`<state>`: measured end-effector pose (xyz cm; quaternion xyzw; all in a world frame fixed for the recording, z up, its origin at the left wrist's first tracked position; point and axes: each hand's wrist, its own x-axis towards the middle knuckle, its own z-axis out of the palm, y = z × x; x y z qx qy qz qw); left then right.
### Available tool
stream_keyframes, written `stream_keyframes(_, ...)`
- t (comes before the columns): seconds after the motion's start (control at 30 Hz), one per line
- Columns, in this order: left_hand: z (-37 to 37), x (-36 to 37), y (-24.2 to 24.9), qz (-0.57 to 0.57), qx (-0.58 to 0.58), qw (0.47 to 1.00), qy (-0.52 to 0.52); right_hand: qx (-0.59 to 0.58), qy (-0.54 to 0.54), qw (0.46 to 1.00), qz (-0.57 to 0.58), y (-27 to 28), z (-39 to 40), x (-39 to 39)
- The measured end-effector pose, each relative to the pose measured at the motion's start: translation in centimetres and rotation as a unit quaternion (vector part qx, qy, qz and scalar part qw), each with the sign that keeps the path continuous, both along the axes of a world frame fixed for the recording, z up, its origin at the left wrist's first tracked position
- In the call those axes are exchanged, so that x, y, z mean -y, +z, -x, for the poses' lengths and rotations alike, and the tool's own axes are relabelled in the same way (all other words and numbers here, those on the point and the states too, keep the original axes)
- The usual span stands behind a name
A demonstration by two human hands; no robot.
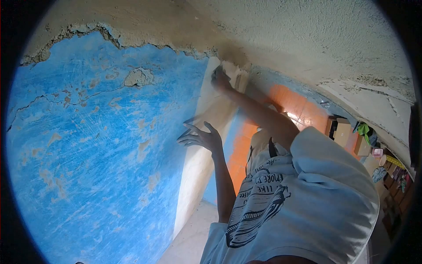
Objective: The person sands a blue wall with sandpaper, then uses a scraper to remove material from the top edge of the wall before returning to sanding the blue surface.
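Note:
My left hand (201, 139) is at the edge of the blue painted wall (110, 145), its fingers spread and stretched toward the blue surface. Further up, my right hand (221, 80) is closed against the pale, bare strip (206, 94) that runs along the wall's corner. Its fingers are curled and dark in shadow; I cannot tell what is in them. Along the top, the blue paint ends in a ragged, broken edge (103, 33) beside rough grey plaster (176, 22). A chipped patch (139, 77) and a long crack mark the blue surface.
Rough grey plaster (316, 39) fills the upper right. Beyond the corner lies an orange surface (288, 99) with bright light on it. Cardboard boxes (343, 132), a green cloth (364, 130) and other household items are at the far right. My printed T-shirt (307, 207) fills the lower right.

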<state>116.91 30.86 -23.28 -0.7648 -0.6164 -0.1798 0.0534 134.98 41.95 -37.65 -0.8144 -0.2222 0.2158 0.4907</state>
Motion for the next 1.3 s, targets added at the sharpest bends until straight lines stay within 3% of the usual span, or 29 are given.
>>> stream_keyframes(0.1,-0.1,0.0,0.1,0.002,-0.005,1.0,0.004,0.036,-0.009,0.999,-0.024,-0.2,0.0,0.4)
stream_keyframes(0.13,0.0,0.4,0.3,0.009,0.003,1.0,0.001,-0.15,0.044,0.987,-0.022,3.6,-2.8,2.0)
stream_keyframes(0.17,-0.2,0.3,0.5,0.014,0.012,1.0,-0.004,-0.331,0.093,0.939,-0.019,5.7,-4.6,3.0)
stream_keyframes(0.23,0.1,0.1,0.3,0.01,0.012,1.0,-0.009,-0.046,0.183,0.98,0.07,-3.0,-2.2,0.3)
stream_keyframes(0.27,0.1,0.0,0.1,0.001,0.006,1.0,-0.008,0.055,0.133,0.989,0.043,-5.5,-0.5,-0.8)
stream_keyframes(0.33,0.0,-0.1,-0.2,-0.005,0.008,1.0,-0.01,0.146,0.052,0.988,-0.021,-7.6,0.9,-1.0)
stream_keyframes(0.43,0.3,0.3,0.0,0.0,0.013,1.0,-0.011,0.046,0.037,0.997,-0.042,-7.0,1.4,0.2)
stream_keyframes(0.47,0.3,0.2,-0.1,-0.001,0.009,1.0,-0.013,-0.031,0.078,0.996,0.01,-3.5,-1.3,0.9)
stream_keyframes(0.57,0.5,0.0,0.0,0.002,0.002,1.0,-0.014,-0.114,0.068,0.991,-0.008,-1.0,-2.9,1.5)
stream_keyframes(0.6,0.4,0.1,0.0,0.007,0.003,1.0,-0.012,-0.053,0.027,0.998,-0.009,-4.8,-0.5,0.2)
stream_keyframes(0.7,-0.3,0.5,0.7,0.006,0.031,0.999,-0.029,0.134,-0.019,0.99,-0.038,-6.5,0.0,0.4)
stream_keyframes(0.77,-0.1,0.6,0.9,0.028,0.024,0.999,-0.017,0.116,0.04,0.992,-0.024,-4.8,-1.3,1.8)
stream_keyframes(0.87,0.1,0.6,0.6,0.032,0.011,0.999,-0.006,-0.031,0.132,0.991,0.001,-2.0,-3.6,2.0)
stream_keyframes(1.0,-0.3,0.7,0.6,0.021,0.027,0.999,-0.008,0.059,0.067,0.993,-0.079,1.5,1.3,2.7)
stream_keyframes(1.1,-0.1,0.8,0.9,0.048,0.019,0.999,0.001,0.081,0.032,0.995,-0.053,-0.8,0.2,2.5)
stream_keyframes(1.13,-0.1,0.9,0.9,0.044,0.023,0.999,-0.003,-0.07,0.062,0.996,-0.013,-1.0,-2.2,2.1)
stream_keyframes(1.23,0.2,1.1,1.3,0.039,0.026,0.999,-0.019,-0.044,0.013,0.999,-0.014,-2.0,-2.6,0.7)
stream_keyframes(1.27,0.4,1.3,1.4,0.039,0.026,0.999,-0.023,0.032,-0.012,0.999,-0.013,-2.1,-0.5,0.9)
stream_keyframes(1.3,0.4,1.3,1.6,0.038,0.027,0.999,-0.028,0.037,-0.006,0.999,-0.019,-2.0,-0.3,1.0)
